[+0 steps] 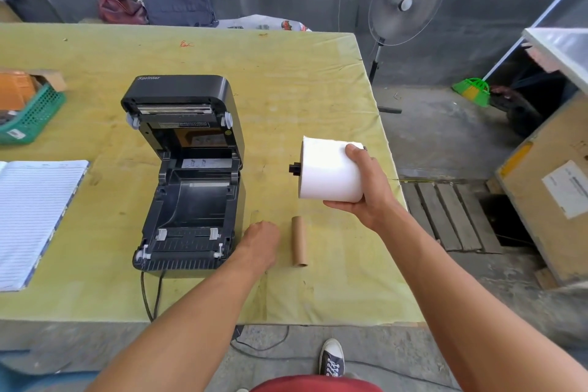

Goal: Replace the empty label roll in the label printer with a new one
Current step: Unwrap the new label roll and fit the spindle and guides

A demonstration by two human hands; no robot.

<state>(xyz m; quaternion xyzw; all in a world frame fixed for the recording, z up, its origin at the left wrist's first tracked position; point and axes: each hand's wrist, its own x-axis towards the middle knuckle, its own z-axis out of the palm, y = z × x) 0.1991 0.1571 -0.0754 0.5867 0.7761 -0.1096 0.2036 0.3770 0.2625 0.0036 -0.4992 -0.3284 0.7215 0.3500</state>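
Observation:
The black label printer (187, 175) stands on the yellow-green table (286, 79) with its lid swung up, and its roll bay holds nothing. My right hand (366, 188) grips a full white label roll (327, 169) above the table, right of the printer. A black spindle end (295, 168) pokes out of the roll's left side. The empty brown cardboard core (299, 240) lies on the table below the roll. My left hand (261, 240) rests on the table between the printer and the core, fingers curled under, holding nothing that I can see.
An open lined notebook (31, 216) lies at the left edge. A green basket (31, 114) with a box sits at the far left. The printer's cables (152, 296) run off the front edge. A standing fan (405, 3) and a large carton (553, 188) stand right of the table.

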